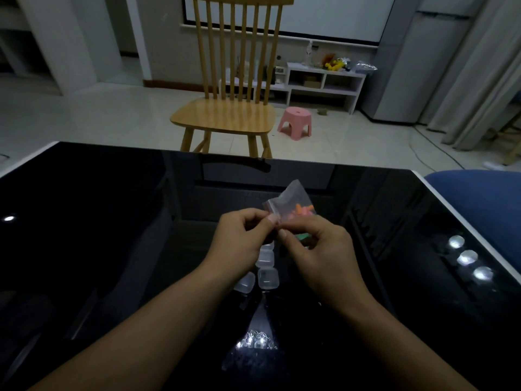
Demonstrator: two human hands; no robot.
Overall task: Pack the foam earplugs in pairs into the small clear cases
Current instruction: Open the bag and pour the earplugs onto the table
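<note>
Both hands hold a small clear bag (290, 206) of foam earplugs (303, 210) above the middle of the bench (112, 221), left hand (242, 235) and right hand (318, 246) pinching its sealed edge, probably to pull it open, while the small clear cases (266, 275) wait on the bench below

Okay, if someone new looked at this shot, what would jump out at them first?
Probably the two hands at the centre, left hand and right hand, pinching the edge of a small clear bag of orange earplugs above the glossy black table. Just below them sit small clear cases, and a wooden chair stands beyond the table's far edge.
</note>
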